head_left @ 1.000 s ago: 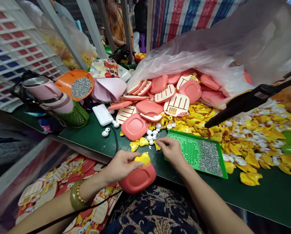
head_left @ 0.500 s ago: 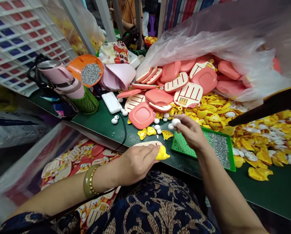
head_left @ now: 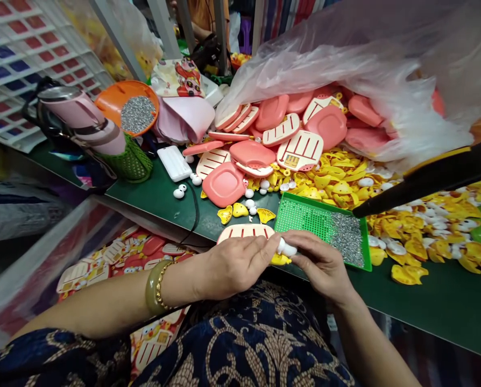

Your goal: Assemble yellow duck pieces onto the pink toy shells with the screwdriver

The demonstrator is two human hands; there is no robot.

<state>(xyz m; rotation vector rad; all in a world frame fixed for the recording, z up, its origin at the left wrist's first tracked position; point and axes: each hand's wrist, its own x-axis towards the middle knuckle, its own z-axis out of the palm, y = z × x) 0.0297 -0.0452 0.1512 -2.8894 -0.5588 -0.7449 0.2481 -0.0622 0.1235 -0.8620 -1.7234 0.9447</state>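
Note:
My left hand (head_left: pixel 236 266) is closed around a yellow plastic piece (head_left: pixel 281 259), most of it hidden under the fingers. My right hand (head_left: pixel 321 263) meets it from the right, pinching a white rounded eye piece (head_left: pixel 288 249) against the yellow one. Just beyond my left fingers shows a cream slatted panel (head_left: pixel 244 231); whether the hand touches it cannot be told. Yellow shell pieces (head_left: pixel 240 209) and small white eye pieces (head_left: pixel 250 204) lie on the table a little farther off.
A green perforated tray (head_left: pixel 301 217) with small metal screws (head_left: pixel 347 236) sits beyond my right hand. Coral panels (head_left: pixel 224 184) and yellow parts (head_left: pixel 410 274) are heaped behind and right. A dark rod-like tool (head_left: pixel 410 185) juts in. Left stand a pink tumbler (head_left: pixel 79 115) and orange bowl (head_left: pixel 103 102).
My right hand has come down and toward my left hand, bringing the white eye piece to the yellow piece. The whole view has shifted slightly.

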